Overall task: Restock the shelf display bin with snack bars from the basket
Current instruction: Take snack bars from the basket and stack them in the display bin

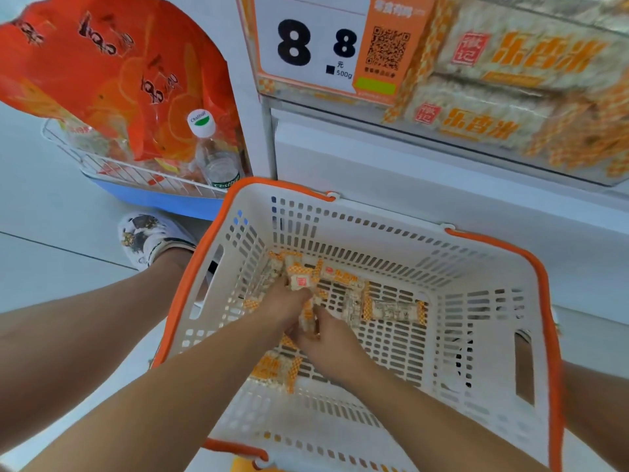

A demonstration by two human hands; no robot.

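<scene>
A white basket with an orange rim [541, 277] sits on the floor below me. Several snack bars [396, 310] in clear wrappers with orange checked ends lie on its bottom. Both my hands are down inside it. My left hand [284, 303] grips a bunch of bars, one with a red label sticking up above the fingers. My right hand [326, 342] meets it from below and pinches bars at the same bunch. Another bar [274, 369] lies under my forearms. The shelf display bin [510, 97] at the upper right is packed with the same bars.
A price sign reading 8 8 [309, 46] hangs on the bin's front. At the left a wire rack [112, 168] holds orange snack bags [102, 63] and a water bottle [218, 155]. My shoe [149, 238] stands on the pale floor beside the basket.
</scene>
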